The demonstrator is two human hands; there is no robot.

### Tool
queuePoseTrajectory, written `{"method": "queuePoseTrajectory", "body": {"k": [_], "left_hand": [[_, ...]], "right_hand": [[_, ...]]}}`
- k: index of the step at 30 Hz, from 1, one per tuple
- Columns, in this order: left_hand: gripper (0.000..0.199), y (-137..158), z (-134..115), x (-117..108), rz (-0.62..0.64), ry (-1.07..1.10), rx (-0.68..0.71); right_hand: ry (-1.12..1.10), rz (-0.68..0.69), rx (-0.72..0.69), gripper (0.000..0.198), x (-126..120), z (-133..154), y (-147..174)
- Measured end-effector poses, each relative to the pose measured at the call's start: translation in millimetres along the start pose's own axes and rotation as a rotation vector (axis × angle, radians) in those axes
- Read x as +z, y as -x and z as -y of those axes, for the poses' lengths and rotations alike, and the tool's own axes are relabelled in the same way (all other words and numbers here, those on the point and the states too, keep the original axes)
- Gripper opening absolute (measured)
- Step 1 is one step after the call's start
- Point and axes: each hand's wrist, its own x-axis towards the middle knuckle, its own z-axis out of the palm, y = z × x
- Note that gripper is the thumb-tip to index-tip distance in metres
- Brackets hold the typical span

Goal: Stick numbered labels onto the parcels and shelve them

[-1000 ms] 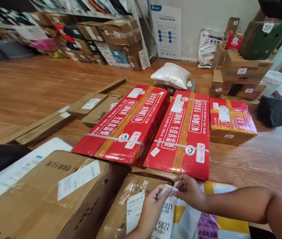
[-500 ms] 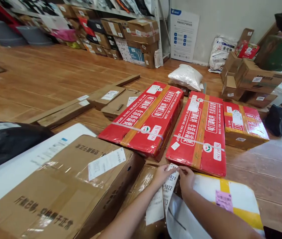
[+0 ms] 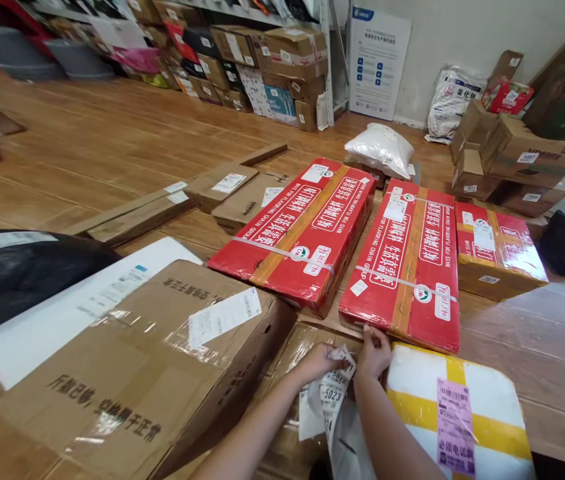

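Label strip (image 3: 331, 395), printed with 5023 and neighbouring numbers, is now held by the left hand (image 3: 318, 362) alone, its top end pinched between thumb and bent fingers and its lower length left hanging in a curl. Half a second earlier both hands were brought together at the strip's upper end; since then the right hand (image 3: 374, 351) has been parted from it and carried to the near side of the middle red box (image 3: 400, 257). Its fingers are drawn close together there, but a small pale patch at the fingertips is too small to be told for certain as a loosened label, so what is gripped, if anything, cannot be told. By this change, the work may be judged to have been shifted from the strip to the box's near face. The strip is held over a taped brown parcel (image 3: 295, 357), with the white foam box (image 3: 417, 370) just beside the right forearm. The left red box (image 3: 287, 243) and the large carton (image 3: 155, 363) are left untouched by either hand.
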Motion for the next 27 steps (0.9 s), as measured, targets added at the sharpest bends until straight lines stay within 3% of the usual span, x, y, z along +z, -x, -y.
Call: {"method": "queuePoseTrajectory", "body": {"k": [3,8,15,18,21,27], "left_hand": [[0.045,4.9,3.9,-9.3,0.023,0.04,-0.02],[0.058,10.5,6.9,-15.1,-0.042,0.144,-0.012],[0.06,29.8,4.1,-24.6,-0.129,0.209,0.119],[0.055,37.3,2.0,-27.8,-0.135,0.219,0.189],[0.054,38.4,1.7,-30.2,-0.17,0.247,0.204],[0.054,34.4,1.3,-43.9,-0.492,0.338,0.269]], "right_hand": [[-0.049,-0.038,0.033,0.045,6.1,-6.3,1.3],[-0.11,-0.071,0.054,0.05,12.2,-13.1,3.2],[-0.225,-0.082,0.008,0.049,-8.8,17.0,34.0],[-0.158,0.269,-0.091,0.039,-19.2,34.1,54.1],[-0.008,0.628,-0.202,0.03,-11.0,43.1,58.1],[-0.06,0.844,-0.045,0.03,33.9,43.2,50.3]]}}
